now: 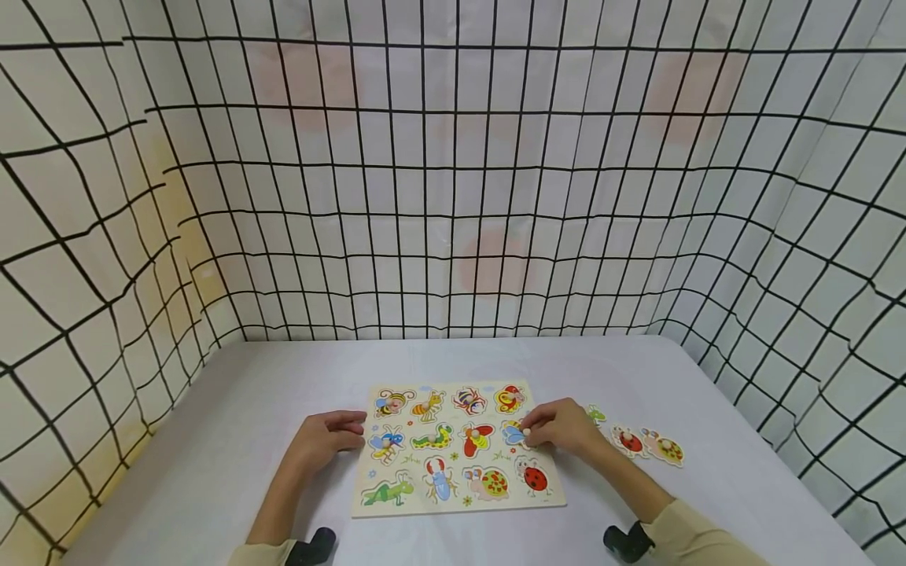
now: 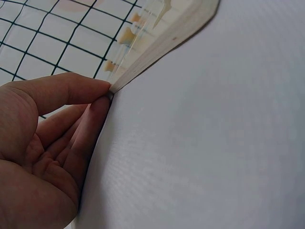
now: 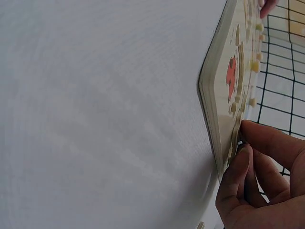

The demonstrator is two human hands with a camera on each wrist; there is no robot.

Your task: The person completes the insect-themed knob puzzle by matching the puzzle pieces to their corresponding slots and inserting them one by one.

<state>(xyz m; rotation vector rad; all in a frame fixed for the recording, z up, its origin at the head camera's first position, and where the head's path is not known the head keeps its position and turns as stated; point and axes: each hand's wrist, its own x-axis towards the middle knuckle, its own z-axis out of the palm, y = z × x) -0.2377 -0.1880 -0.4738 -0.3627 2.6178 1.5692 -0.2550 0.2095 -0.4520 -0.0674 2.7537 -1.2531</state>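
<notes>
A wooden insect puzzle board [image 1: 418, 456] lies flat on the table. My right hand [image 1: 564, 426] pinches the small knob of a blue-winged fly piece [image 1: 513, 433] at the board's right side. In the right wrist view, thumb and fingertips [image 3: 255, 131] meet at that knob, against the board. My left hand [image 1: 327, 436] rests by the left edge; in the left wrist view its fingertips [image 2: 102, 86] touch the board's edge. Knobbed pieces fill the upper rows, among them a caterpillar [image 1: 433, 437] and a spider [image 1: 469, 401]. The ladybug picture [image 1: 532, 476] sits bottom right.
Right of the board lie a loose ladybug piece [image 1: 627, 442], a loose snail piece [image 1: 664, 447] and a green piece [image 1: 596, 413] partly hidden by my right hand. White walls with a black grid [image 1: 453, 189] enclose the white table [image 1: 283, 377].
</notes>
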